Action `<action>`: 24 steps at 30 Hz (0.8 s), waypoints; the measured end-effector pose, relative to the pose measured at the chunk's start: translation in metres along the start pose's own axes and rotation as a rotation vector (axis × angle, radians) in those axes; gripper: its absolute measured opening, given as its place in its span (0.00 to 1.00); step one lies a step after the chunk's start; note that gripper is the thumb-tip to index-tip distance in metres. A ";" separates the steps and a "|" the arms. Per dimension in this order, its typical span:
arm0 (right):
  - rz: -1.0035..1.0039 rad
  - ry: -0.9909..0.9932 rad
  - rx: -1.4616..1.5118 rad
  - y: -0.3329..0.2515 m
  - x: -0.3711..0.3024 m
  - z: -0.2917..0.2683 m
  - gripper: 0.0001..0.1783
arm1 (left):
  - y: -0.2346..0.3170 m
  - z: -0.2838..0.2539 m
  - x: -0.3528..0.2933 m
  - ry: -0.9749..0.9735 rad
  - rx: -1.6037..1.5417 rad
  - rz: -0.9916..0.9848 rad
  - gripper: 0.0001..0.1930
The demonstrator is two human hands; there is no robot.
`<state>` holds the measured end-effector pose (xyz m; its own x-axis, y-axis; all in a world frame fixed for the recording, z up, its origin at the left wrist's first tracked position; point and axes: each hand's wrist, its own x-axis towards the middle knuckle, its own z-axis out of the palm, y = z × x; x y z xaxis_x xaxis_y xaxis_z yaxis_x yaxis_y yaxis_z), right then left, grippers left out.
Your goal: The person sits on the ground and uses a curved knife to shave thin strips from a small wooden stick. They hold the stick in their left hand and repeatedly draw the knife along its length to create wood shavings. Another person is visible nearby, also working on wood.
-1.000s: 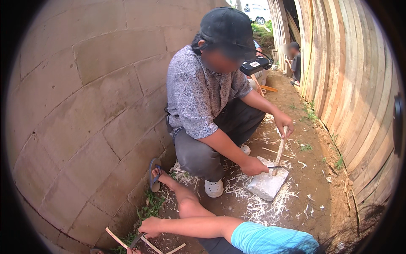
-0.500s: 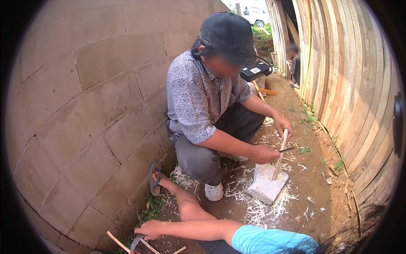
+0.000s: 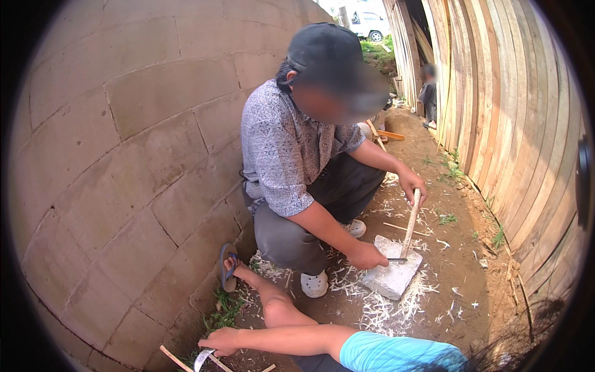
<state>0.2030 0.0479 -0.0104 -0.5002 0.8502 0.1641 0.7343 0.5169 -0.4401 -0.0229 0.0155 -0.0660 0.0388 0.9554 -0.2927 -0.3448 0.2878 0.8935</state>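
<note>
My right hand (image 3: pixel 220 341), reaching left from a turquoise sleeve at the lower edge, is closed on a curved knife. The knife's pale blade (image 3: pixel 201 360) bends down below the fingers; its handle is hidden. Just under it, a thin stick (image 3: pixel 221 364) crosses behind the blade, and another peeled stick (image 3: pixel 176 358) slants at its left. Both run out at the lower edge. My left hand is outside the picture. My bent leg (image 3: pixel 279 308) stretches toward the wall, with a blue flip-flop (image 3: pixel 228 268) on the foot.
A squatting co-worker (image 3: pixel 279 149) steadies a stick (image 3: pixel 411 220) on a stone block (image 3: pixel 392 273) and holds a dark knife (image 3: pixel 397 260) by its base. Shavings (image 3: pixel 396 313) litter the soil. A block wall (image 3: pixel 124 186) stands left, a plank wall (image 3: pixel 514 136) right. Another person (image 3: pixel 429 93) is farther back.
The co-worker's knife has slid down the stick to near the block, and that head has tipped lower. My right hand keeps nearly the same place; the blade below it has shifted slightly.
</note>
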 end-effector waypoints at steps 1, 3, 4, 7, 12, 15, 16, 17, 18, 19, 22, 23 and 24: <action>0.005 -0.003 0.002 -0.002 0.000 -0.001 0.28 | 0.000 -0.001 0.000 0.002 0.003 -0.001 0.06; 0.005 -0.002 0.004 -0.004 0.000 -0.003 0.28 | 0.001 -0.001 -0.002 0.004 0.007 -0.005 0.06; 0.005 -0.002 0.004 -0.004 0.000 -0.003 0.28 | -0.002 -0.004 0.002 0.000 0.005 0.000 0.06; -0.006 0.008 0.001 -0.005 0.002 0.000 0.27 | -0.006 -0.007 0.007 0.003 -0.007 0.003 0.06; 0.021 -0.039 -0.011 -0.002 0.003 0.003 0.28 | 0.003 -0.001 -0.002 -0.009 0.001 -0.041 0.05; 0.006 -0.031 -0.010 0.001 0.004 0.006 0.29 | 0.008 0.005 -0.008 -0.021 0.011 -0.046 0.05; -0.001 -0.023 -0.011 0.001 0.004 0.006 0.29 | 0.005 0.003 -0.005 -0.028 -0.007 -0.037 0.05; 0.007 -0.032 -0.016 0.002 0.004 0.006 0.29 | 0.000 0.000 0.002 -0.036 -0.024 -0.028 0.05; 0.011 -0.040 -0.017 0.000 0.003 0.003 0.29 | -0.004 -0.004 0.007 -0.039 -0.039 -0.018 0.05; 0.016 -0.048 -0.018 -0.002 0.003 0.001 0.29 | -0.006 -0.007 0.011 -0.034 -0.031 -0.015 0.05; 0.015 -0.050 -0.017 -0.002 0.004 0.006 0.31 | -0.002 -0.003 0.008 -0.031 -0.006 -0.026 0.06; 0.001 -0.040 -0.008 -0.002 0.004 0.008 0.30 | 0.001 0.001 0.003 -0.033 -0.001 -0.038 0.06; -0.014 -0.029 0.001 -0.003 0.004 0.008 0.30 | 0.005 0.004 -0.003 -0.034 0.004 -0.050 0.06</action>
<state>0.1953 0.0487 -0.0159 -0.5239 0.8394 0.1446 0.7263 0.5289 -0.4391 -0.0207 0.0147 -0.0588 0.0876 0.9414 -0.3258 -0.3376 0.3358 0.8794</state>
